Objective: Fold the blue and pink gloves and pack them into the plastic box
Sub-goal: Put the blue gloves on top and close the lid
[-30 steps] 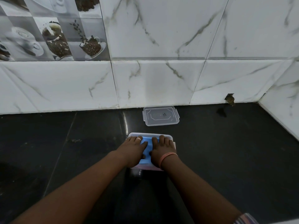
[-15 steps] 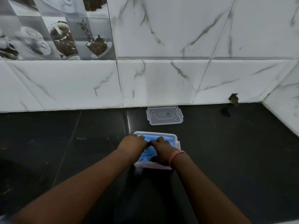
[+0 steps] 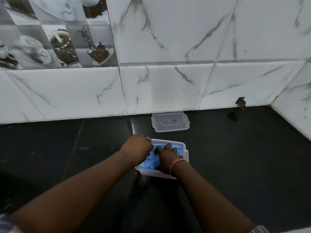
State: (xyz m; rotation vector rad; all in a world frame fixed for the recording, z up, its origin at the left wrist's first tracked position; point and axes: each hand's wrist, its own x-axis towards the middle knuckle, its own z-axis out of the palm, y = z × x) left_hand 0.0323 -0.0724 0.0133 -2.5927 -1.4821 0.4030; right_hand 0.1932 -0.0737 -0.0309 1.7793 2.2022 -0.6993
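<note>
A clear plastic box (image 3: 184, 149) stands on the black counter, with the blue glove (image 3: 149, 161) lying crumpled on top inside it. A pink tint shows through the box's near wall (image 3: 156, 174); the pink glove itself is hidden. My left hand (image 3: 137, 147) curls over the box's left rim, its fingertips down at the blue glove's left edge. My right hand (image 3: 166, 157), with an orange band on the wrist, lies flat on the blue glove inside the box.
The box's clear lid (image 3: 170, 121) lies flat behind it, close to the marble-tile wall (image 3: 159, 91). A side wall (image 3: 296, 111) closes the counter on the right. A small hole (image 3: 241, 103) sits at the wall's base.
Both hands went from lying flat side by side on the glove to a different hold: the left curled at the box's left rim, the right stayed pressing inside. The camera shifted left.
</note>
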